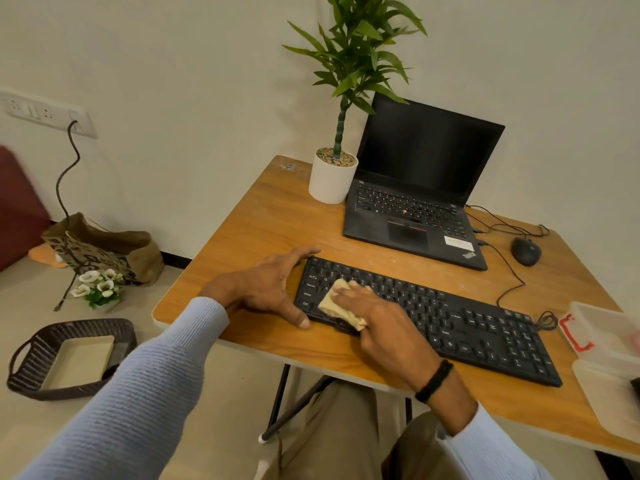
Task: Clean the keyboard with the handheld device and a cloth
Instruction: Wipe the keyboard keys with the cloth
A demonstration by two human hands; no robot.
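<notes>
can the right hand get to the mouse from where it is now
Probably yes. The right hand presses the cloth on the left end of the keyboard. The mouse sits beyond the keyboard, further right, with only low keys and a thin cable between.

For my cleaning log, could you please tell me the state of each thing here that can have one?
Laptop: lid open, screen dark.
Keyboard: lying flat, cloth on its left part.
Cloth: folded, pressed onto the keyboard.
Right hand: presses the cloth.
Left hand: braces the keyboard's left end.
Wall socket: cable plugged in.
</notes>
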